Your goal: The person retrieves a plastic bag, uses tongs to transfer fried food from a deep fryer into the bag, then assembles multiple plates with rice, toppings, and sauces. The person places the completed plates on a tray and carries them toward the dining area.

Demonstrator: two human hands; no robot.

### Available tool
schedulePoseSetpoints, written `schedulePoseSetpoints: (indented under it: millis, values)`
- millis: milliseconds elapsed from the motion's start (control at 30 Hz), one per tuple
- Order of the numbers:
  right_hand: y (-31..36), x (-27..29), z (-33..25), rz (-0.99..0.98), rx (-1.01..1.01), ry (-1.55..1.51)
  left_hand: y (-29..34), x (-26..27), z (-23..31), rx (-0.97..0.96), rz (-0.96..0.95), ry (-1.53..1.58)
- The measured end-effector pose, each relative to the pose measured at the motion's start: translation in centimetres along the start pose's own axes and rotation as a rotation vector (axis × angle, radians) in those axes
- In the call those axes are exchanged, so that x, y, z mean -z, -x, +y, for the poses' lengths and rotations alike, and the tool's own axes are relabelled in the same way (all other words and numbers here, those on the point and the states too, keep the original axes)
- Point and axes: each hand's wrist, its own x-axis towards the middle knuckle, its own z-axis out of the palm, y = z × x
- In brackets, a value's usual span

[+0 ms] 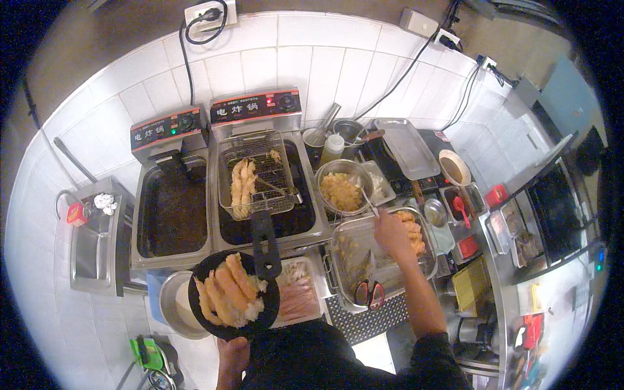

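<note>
My left hand [233,354] grips the near rim of a black bowl [211,320] at the lower left. White rice [250,312] and several long battered fried pieces [227,289] lie in it. My right hand [393,233] is closed round a thin metal utensil [370,203], which slants into a steel bowl [318,188] of crumbly orange-yellow food [342,190]. The utensil's far end is hard to make out. Beneath my right hand and forearm is a steel tray [341,260] with breaded pieces [411,231] at its right and scissors [369,292] at its near edge.
Two electric fryers [172,214] stand at the left; a wire basket [286,175] with battered pieces rests over the right one, its black handle [264,244] pointing toward me. A squeeze bottle [333,148], a flat metal tray [406,146] and a pan with a wooden handle sit behind.
</note>
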Motion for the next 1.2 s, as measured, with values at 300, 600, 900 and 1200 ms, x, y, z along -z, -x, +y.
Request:
schedulePoseSetpoints:
  millis: [300, 600, 900, 1200]
  values:
    - [-3.1, -0.5, 2.5, 0.009, 0.030, -0.062, -1.4, -1.7, -3.2, -0.029, -0.013, 0.113]
    - [-0.1, 2.8, 1.0, -0.027, 0.137, -0.173, -0.1, -3.1, -3.5, 0.046, 0.026, 0.082]
    - [0.3, 2.8, 2.6, -0.082, 0.224, -0.049, -0.5, -3.8, -4.3, -0.011, -0.032, 0.074]
    - [-3.3, 3.1, 5.8, 0.054, 0.154, -0.020, -0.6, -3.3, -4.5, 0.036, -0.045, 0.099]
